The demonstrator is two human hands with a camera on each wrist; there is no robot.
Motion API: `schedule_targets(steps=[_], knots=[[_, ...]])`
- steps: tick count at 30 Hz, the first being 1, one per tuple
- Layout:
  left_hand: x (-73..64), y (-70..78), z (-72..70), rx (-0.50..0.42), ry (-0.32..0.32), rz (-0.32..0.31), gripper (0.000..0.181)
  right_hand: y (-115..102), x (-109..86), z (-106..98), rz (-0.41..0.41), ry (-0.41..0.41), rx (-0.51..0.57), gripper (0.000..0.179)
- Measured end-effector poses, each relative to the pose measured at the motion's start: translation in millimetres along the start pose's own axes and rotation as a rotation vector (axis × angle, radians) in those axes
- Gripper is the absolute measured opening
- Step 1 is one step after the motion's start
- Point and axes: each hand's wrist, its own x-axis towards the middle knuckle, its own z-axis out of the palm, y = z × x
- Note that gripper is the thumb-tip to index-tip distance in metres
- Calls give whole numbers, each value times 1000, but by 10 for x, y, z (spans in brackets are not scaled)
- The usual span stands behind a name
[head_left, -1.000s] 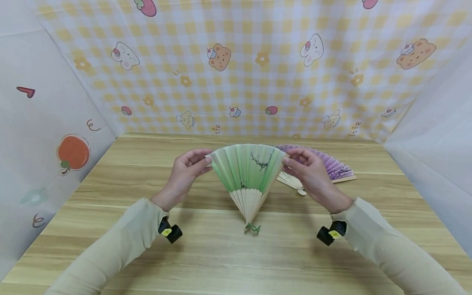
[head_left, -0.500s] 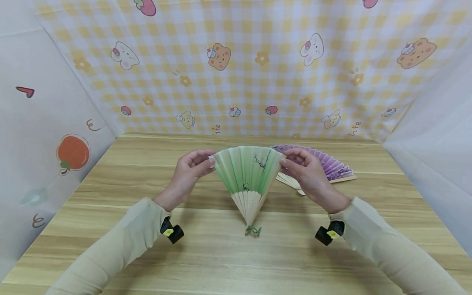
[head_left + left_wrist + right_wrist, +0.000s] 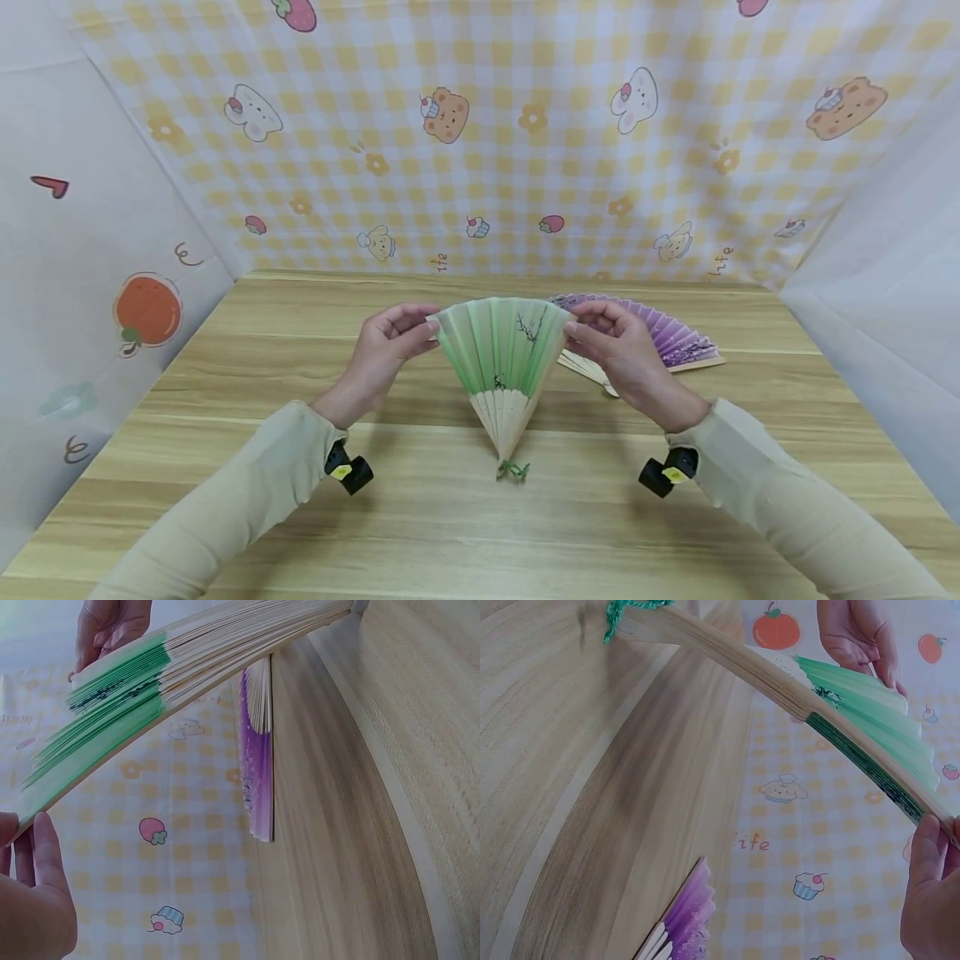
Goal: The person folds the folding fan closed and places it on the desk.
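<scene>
A green folding fan point(image 3: 495, 350) is partly spread, with a dark branch print and pale wooden ribs meeting at the bottom. My left hand point(image 3: 390, 350) pinches its upper left corner between thumb and fingers. At the upper right corner my right hand point(image 3: 622, 350) pinches the outer rib. The fan slants up from its pivot end, where a green cord point(image 3: 513, 470) is tied. In the right wrist view, several folds on the right side are still bunched together beside the outer rib point(image 3: 780, 694). Behind my right hand lies a purple folding fan point(image 3: 675, 337), spread open and partly covered by that hand.
The wooden table point(image 3: 480, 542) extends to a yellow checked cloth point(image 3: 487, 175) hanging at the back. White printed cloth point(image 3: 90, 250) stands along the left side, and a white sheet point(image 3: 892, 250) along the right. A small camera point(image 3: 352, 472) is strapped to each wrist.
The right hand has shifted slightly left and the left hand slightly right, so the green fan's spread is a little narrower. The purple fan has stayed in place.
</scene>
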Motion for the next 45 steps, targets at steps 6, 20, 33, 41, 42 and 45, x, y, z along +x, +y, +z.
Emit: schedule_targets(steps=[6,20,33,41,42,45], knots=[[-10,19,-1,15,-10,-15,14,15,2,26,12,-15,16,19],[-33,39,11,51,-36,2,17,24,-7,120,4,-51,-26,21],[-30,33,44,39,-50,-9,19,26,-17,179,23,-64,8,25],[-37,33,50,44,-69,0,26,26,-14,201,33,-62,-9,24],[-37,34,53,49,-71,2,27,25,-13,203,34,-63,-8,24],[-33,37,60,53,-79,4,28,20,-16,211,36,-62,-11,24]])
